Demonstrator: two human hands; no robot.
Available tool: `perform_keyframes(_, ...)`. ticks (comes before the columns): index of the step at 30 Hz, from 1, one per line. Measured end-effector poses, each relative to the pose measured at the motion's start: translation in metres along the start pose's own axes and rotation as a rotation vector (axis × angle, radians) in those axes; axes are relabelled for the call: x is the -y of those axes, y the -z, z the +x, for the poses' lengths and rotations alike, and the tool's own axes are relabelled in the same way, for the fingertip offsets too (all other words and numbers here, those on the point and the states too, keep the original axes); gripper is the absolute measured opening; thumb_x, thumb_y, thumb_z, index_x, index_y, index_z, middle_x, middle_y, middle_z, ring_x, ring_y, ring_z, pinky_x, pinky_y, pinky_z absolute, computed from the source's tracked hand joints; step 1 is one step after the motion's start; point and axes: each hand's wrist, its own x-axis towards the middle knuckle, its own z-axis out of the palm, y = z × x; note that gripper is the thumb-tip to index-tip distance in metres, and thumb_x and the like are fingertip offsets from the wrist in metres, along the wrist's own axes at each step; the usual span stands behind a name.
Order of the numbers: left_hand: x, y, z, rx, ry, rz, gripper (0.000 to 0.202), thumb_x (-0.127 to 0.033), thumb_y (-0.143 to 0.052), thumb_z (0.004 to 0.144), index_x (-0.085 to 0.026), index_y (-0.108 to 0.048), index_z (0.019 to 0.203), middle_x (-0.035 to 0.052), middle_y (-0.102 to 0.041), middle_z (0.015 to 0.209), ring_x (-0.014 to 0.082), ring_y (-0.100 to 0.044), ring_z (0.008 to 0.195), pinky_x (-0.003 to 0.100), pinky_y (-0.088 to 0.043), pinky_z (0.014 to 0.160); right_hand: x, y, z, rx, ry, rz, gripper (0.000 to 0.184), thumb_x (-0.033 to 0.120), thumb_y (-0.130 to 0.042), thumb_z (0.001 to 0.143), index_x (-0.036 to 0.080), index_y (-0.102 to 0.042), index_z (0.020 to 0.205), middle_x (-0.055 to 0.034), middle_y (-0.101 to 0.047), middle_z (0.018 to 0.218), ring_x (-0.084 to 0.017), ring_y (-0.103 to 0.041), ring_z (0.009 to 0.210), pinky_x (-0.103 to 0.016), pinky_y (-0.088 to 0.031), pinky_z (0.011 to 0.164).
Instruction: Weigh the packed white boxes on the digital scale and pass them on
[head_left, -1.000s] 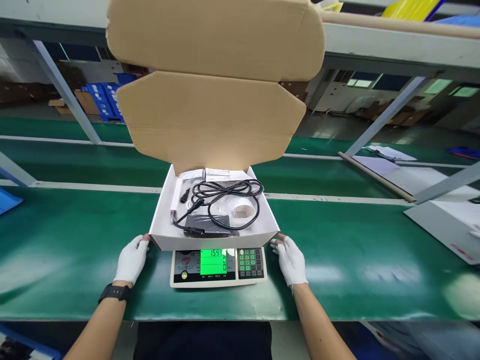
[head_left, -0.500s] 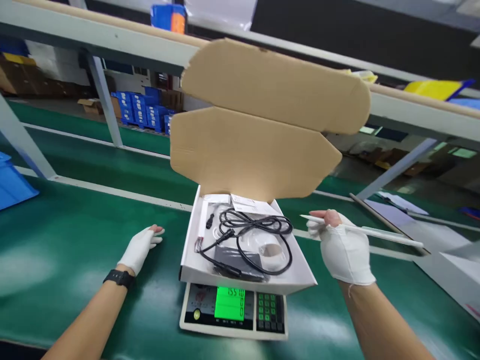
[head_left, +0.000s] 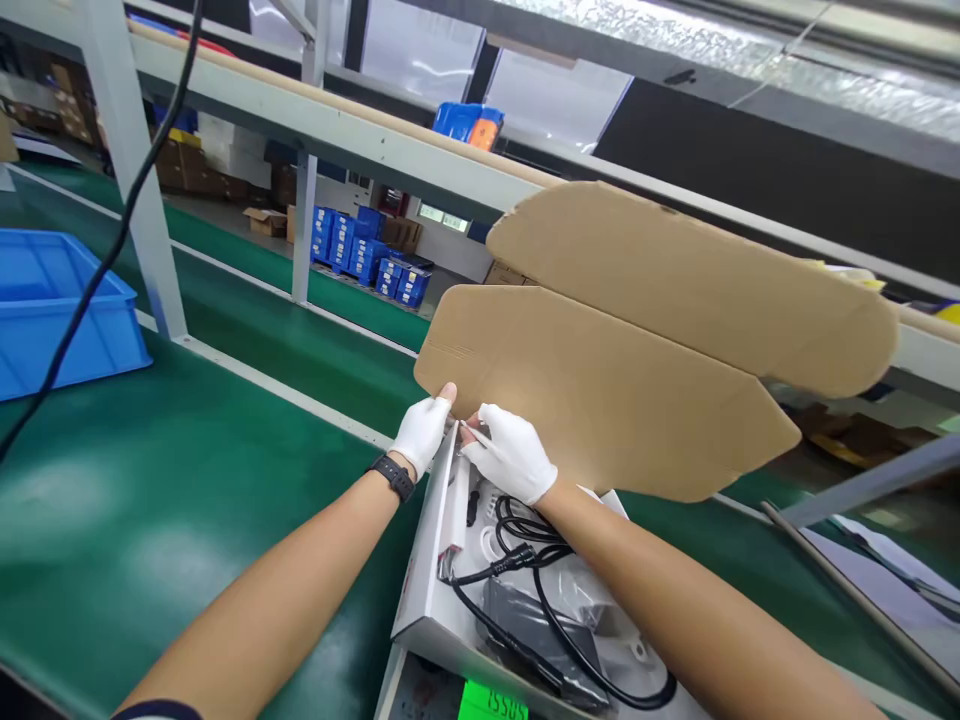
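Observation:
An open white cardboard box (head_left: 418,580) with a brown inner lid (head_left: 600,390) stands tilted in view on a digital scale (head_left: 394,690). My left hand (head_left: 421,432), in a white fingerless glove, grips the box's back left corner, its thumb up against the lid. Close beside it, my right hand (head_left: 514,455), gloved alike, pinches a thin white stick (head_left: 475,434) at that same corner; most of the stick is hidden. Inside the box lie a coiled black cable (head_left: 551,600), a dark bagged power adapter (head_left: 536,625) and a small black connector (head_left: 472,507).
A blue bin (head_left: 71,320) is at the left on the green tabletop (head_left: 187,490), with a black cord (head_left: 112,250) hanging before it. Grey uprights (head_left: 135,180) and a shelf beam (head_left: 360,115) run behind. Papers (head_left: 900,570) lie at the right.
Both hands have moved in to the box's back left corner: the left from the tabletop, the right from beside the box with the white stick. The view has swung left; the scale reads slightly lower.

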Motion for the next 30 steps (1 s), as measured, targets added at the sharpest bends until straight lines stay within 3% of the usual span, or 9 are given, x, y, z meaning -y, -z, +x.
perform_keyframes(4,0.003,0.0,0.002,-0.03,-0.045,0.034,0.06,-0.076,-0.051,0.07,-0.017,-0.057,0.063,0.0073,-0.063,0.068,0.0192,-0.058,0.067,0.032,-0.046,0.067,-0.001,-0.013,0.0,-0.048,0.001,-0.043,0.016,0.028,-0.05,0.09,0.019,-0.056,0.079,-0.0047,-0.065,0.078,-0.019,-0.062,0.073,-0.028,-0.044,0.07)
perform_keyframes(30,0.006,0.0,0.004,-0.037,-0.06,0.026,0.062,-0.077,-0.051,0.069,-0.016,-0.058,0.064,0.0094,-0.065,0.071,0.0212,-0.059,0.071,0.032,-0.046,0.068,-0.002,-0.02,0.0,-0.083,0.071,-0.105,0.022,0.027,-0.043,0.093,0.018,-0.054,0.076,-0.0072,-0.063,0.077,-0.021,-0.059,0.072,-0.031,-0.044,0.069)
